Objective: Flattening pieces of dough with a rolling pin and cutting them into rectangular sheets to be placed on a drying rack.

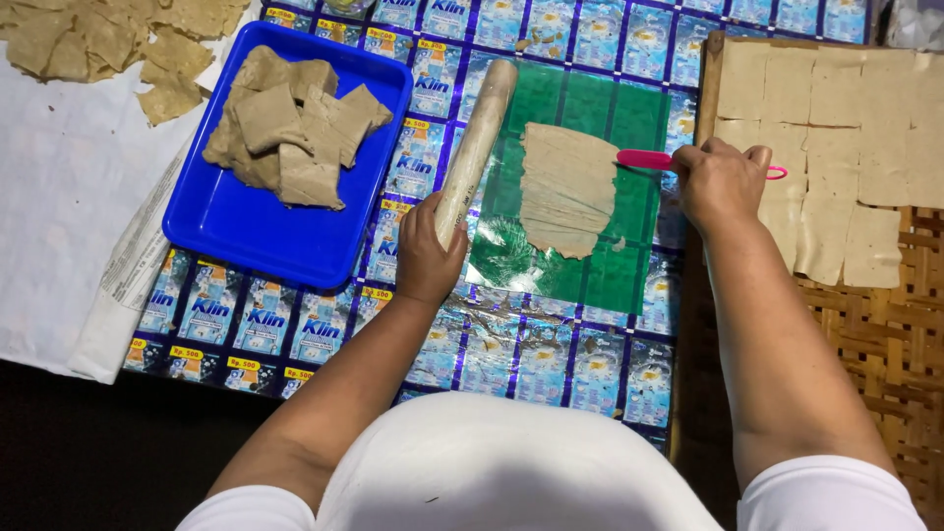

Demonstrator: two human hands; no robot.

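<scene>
My left hand (425, 258) grips the near end of a pale wooden rolling pin (479, 138) that lies on a blue printed mat (511, 364), just left of a green plastic sheet (629, 265). A thin flattened sheet of beige dough (567, 187) rests on the green plastic. My right hand (718, 182) holds a pink knife (644, 159) by its handle, its blade tip touching the right edge of the dough sheet.
A blue tray (256, 236) with several dough chunks (290, 133) sits at the left. Cut dough squares (836, 128) lie on a woven bamboo mat (895, 344) at the right. Dried pieces (108, 44) rest on white paper (59, 216) at the far left.
</scene>
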